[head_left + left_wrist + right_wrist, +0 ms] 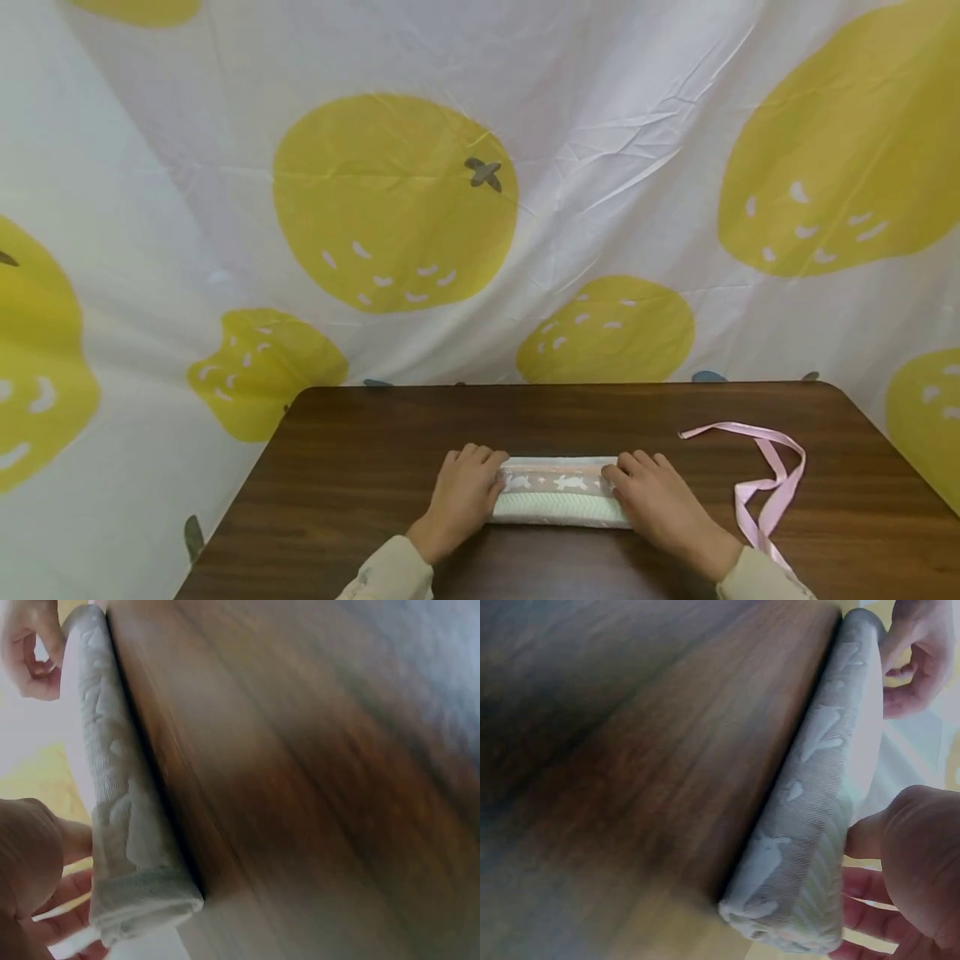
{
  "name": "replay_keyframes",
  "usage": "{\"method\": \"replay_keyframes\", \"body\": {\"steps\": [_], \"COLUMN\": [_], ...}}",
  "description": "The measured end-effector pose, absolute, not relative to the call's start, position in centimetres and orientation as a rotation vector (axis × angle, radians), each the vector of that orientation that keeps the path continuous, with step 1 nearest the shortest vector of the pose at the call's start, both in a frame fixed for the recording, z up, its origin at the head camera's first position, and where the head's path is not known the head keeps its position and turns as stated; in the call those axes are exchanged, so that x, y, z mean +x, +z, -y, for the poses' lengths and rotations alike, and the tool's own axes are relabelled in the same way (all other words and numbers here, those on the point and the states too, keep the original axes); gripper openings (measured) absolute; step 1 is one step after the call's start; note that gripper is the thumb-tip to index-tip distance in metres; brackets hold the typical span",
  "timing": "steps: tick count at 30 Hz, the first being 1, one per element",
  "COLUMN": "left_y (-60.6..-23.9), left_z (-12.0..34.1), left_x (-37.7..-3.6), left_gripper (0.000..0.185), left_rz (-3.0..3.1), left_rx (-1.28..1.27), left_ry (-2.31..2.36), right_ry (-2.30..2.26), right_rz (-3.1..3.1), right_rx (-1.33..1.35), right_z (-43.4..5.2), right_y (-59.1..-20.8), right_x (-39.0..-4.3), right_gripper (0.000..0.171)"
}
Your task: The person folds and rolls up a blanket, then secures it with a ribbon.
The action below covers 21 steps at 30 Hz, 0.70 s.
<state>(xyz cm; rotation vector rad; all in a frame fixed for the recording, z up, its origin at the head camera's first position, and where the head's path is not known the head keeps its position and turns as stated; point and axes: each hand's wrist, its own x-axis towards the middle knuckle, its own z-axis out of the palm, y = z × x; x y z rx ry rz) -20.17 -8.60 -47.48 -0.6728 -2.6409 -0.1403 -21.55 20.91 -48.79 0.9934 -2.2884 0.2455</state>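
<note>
Dark wood table (360,467) against a lemon-print sheet, head view: rolled white towel with pink rabbit band (558,492) lies lower centre, long axis left-right. Left hand (463,493) grips its left end, right hand (654,498) its right end, fingers curled over the top. Pink ribbon (772,483) lies apart, lower right.

Left wrist view: fingers (71,889) pinch the roll's end, lower left.

Right wrist view: fingers (866,885) under the roll's near end, lower right.

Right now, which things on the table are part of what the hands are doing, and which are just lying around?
In use:
left hand, holding the towel's left end
right hand, holding its right end
rolled towel

Lying about:
pink ribbon, loose on the table, right of the towel
</note>
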Motion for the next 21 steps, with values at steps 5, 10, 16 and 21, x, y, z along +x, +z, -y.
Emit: {"method": "replay_keyframes", "body": {"steps": [5, 10, 16, 21], "left_y": [-47.7, -47.3, -46.8, -47.2], "left_z": [8.2, 8.4, 9.1, 9.3], "left_x": [-20.0, -19.2, -18.2, -18.3], "left_gripper": [0.017, 0.027, 0.056, 0.064], "left_rz": [2.468, 2.587, 2.792, 2.751], "left_rx": [-0.792, -0.887, -0.992, -1.002], "left_ry": [-0.091, -0.107, -0.070, -0.027], "right_ry": [0.213, 0.208, 0.206, 0.217], "right_rz": [2.300, 2.343, 2.413, 2.408], "right_rx": [1.010, 1.040, 1.071, 1.104], "right_z": [-21.0, -21.3, -21.8, -22.0], "right_y": [-48.3, -48.2, -48.4, -48.6], "right_x": [-20.9, -20.3, -19.9, -20.1], "right_gripper": [0.026, 0.034, 0.052, 0.062]}}
